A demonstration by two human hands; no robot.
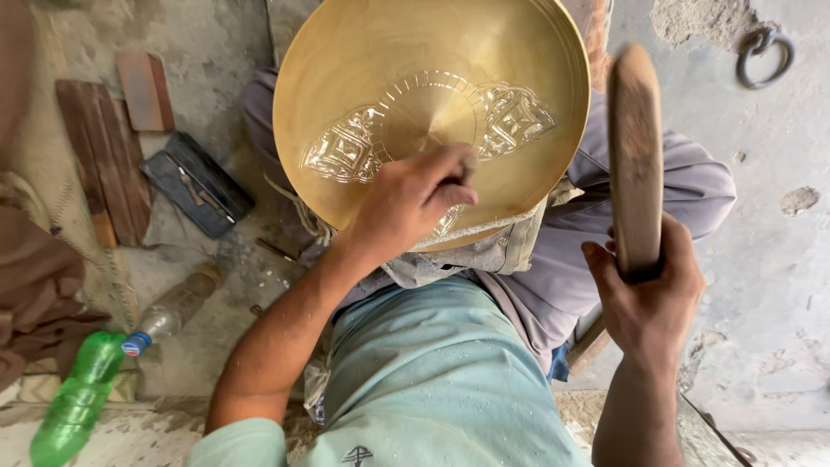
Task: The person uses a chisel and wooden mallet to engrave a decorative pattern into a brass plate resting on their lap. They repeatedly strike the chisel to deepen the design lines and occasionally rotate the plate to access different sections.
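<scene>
A large round brass plate (363, 60) rests on my lap, with an engraved pattern across its middle. My left hand (406, 203) lies on the plate's lower part, fingers closed around a thin metal chisel (468, 169) whose tip touches the engraving. To the right of the plate, my right hand (648, 298) grips the lower end of a long wooden mallet (635, 156), raised upright and apart from the plate.
On the concrete floor at the left lie wooden slats (104, 160), a dark flat case with tools (197, 183), a clear bottle (177, 307) and a green plastic bottle (78, 398). Brown cloth (35, 285) is at the far left. A metal ring (765, 56) sits top right.
</scene>
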